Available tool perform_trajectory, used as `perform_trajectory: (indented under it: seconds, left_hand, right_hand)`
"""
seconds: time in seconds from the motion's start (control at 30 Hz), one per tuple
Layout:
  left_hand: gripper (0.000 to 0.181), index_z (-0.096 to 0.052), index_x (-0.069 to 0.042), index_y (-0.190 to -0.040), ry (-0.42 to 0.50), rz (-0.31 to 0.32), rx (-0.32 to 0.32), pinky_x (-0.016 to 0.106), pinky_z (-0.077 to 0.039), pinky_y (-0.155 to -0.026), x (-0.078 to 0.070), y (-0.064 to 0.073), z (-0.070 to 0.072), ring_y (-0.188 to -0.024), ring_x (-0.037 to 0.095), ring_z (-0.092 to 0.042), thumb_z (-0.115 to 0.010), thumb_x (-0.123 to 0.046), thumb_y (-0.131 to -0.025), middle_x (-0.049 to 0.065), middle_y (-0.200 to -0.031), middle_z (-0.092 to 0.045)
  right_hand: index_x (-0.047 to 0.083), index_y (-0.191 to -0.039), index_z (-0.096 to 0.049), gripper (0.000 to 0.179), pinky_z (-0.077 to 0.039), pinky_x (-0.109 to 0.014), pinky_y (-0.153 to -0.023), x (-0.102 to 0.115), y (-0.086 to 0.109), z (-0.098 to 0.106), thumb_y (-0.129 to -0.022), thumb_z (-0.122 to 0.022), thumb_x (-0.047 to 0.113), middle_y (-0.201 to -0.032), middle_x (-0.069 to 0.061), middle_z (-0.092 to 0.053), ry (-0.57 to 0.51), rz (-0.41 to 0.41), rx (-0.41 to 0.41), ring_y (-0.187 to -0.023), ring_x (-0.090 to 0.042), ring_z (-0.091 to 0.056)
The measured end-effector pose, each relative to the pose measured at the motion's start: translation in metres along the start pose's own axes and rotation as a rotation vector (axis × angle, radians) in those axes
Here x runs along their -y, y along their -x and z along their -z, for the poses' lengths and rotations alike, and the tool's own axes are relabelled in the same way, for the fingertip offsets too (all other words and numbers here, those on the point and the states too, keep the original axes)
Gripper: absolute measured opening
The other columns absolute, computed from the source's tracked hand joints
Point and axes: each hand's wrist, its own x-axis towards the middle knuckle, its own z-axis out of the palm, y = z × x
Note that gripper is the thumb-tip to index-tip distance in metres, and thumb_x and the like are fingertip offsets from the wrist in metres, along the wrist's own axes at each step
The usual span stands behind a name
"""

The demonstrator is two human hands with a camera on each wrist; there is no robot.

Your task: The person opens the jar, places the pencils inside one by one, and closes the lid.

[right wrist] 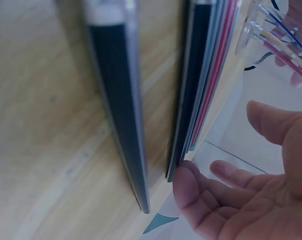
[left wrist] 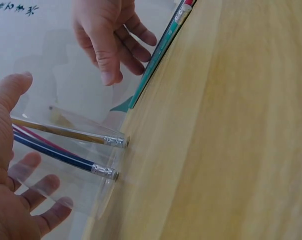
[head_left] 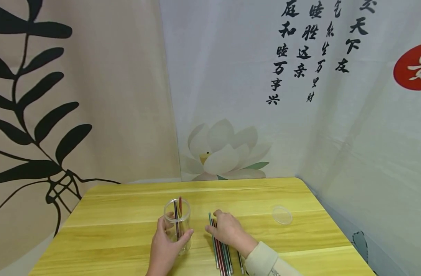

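My left hand (head_left: 165, 245) grips a clear plastic jar (head_left: 185, 226) standing upright on the table, thumb on the near right side and fingers round the left. Inside lean a yellow pencil (left wrist: 66, 131), a dark blue striped pencil (left wrist: 56, 154) and a red one (left wrist: 46, 140), their ferrule ends at the jar's base. To the right, my right hand (head_left: 227, 230) hovers at the far ends of a row of loose pencils (head_left: 221, 255), thumb apart from the fingers. In the right wrist view its fingertips are beside a dark pencil (right wrist: 190, 85); contact is unclear.
A round clear lid (head_left: 282, 215) lies on the wooden table (head_left: 321, 237), right of the right hand. One dark pencil (head_left: 240, 262) lies apart from the row, by the right sleeve (head_left: 265, 260). Printed cloth (head_left: 227, 96) hangs behind the table's far edge.
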Motion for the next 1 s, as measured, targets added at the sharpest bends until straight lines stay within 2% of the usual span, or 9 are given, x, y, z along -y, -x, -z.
perform_trajectory:
  seconds: [0.33, 0.63, 0.77, 0.9, 1.0]
  left_hand:
    - [0.101, -0.039, -0.017, -0.155, 0.014, -0.002, 0.013, 0.072, -0.052, -0.105, 0.001, 0.0, -0.001, -0.138, 0.051, -0.057, -0.086, -0.066, -0.081, 0.022, -0.149, -0.059]
    - [0.099, -0.039, -0.018, -0.154, 0.01, -0.008, 0.013, 0.072, -0.053, -0.104, 0.001, 0.0, -0.001, -0.137, 0.05, -0.057, -0.086, -0.065, -0.081, 0.02, -0.148, -0.061]
    - [0.099, -0.039, -0.018, -0.154, 0.009, -0.007, 0.011, 0.071, -0.053, -0.105, 0.002, -0.001, -0.002, -0.137, 0.05, -0.057, -0.086, -0.065, -0.081, 0.021, -0.148, -0.06]
    - [0.097, -0.04, -0.018, -0.154, 0.012, -0.006, 0.011, 0.071, -0.053, -0.105, 0.003, -0.001, -0.002, -0.138, 0.05, -0.057, -0.086, -0.063, -0.083, 0.022, -0.149, -0.06]
    - [0.093, -0.04, -0.018, -0.154, 0.012, -0.007, 0.013, 0.071, -0.054, -0.104, 0.004, -0.001, -0.001, -0.137, 0.051, -0.057, -0.086, -0.06, -0.085, 0.023, -0.148, -0.06]
  right_hand:
    - [-0.009, -0.138, -0.06, 0.062, -0.059, -0.031, -0.06, -0.003, -0.001, -0.003, -0.099, -0.077, 0.036, -0.081, -0.01, -0.074, -0.04, 0.001, 0.03, -0.063, -0.011, -0.064]
    - [-0.01, -0.138, -0.06, 0.063, -0.06, -0.029, -0.06, -0.005, -0.004, -0.007, -0.099, -0.078, 0.036, -0.076, -0.009, -0.073, -0.012, 0.024, 0.021, -0.06, -0.009, -0.063]
    - [-0.009, -0.138, -0.061, 0.063, -0.065, -0.034, -0.066, -0.006, -0.006, -0.01, -0.099, -0.078, 0.037, -0.085, -0.014, -0.077, 0.001, 0.008, 0.019, -0.067, -0.014, -0.07]
    - [-0.006, -0.136, -0.064, 0.06, -0.067, -0.041, -0.076, -0.003, -0.011, -0.014, -0.097, -0.08, 0.038, -0.105, -0.02, -0.079, 0.042, 0.009, 0.002, -0.086, -0.026, -0.078]
    - [-0.003, -0.135, -0.065, 0.057, -0.068, -0.041, -0.081, 0.001, -0.015, -0.017, -0.096, -0.082, 0.035, -0.119, -0.021, -0.077, 0.084, 0.04, -0.01, -0.099, -0.031, -0.079]
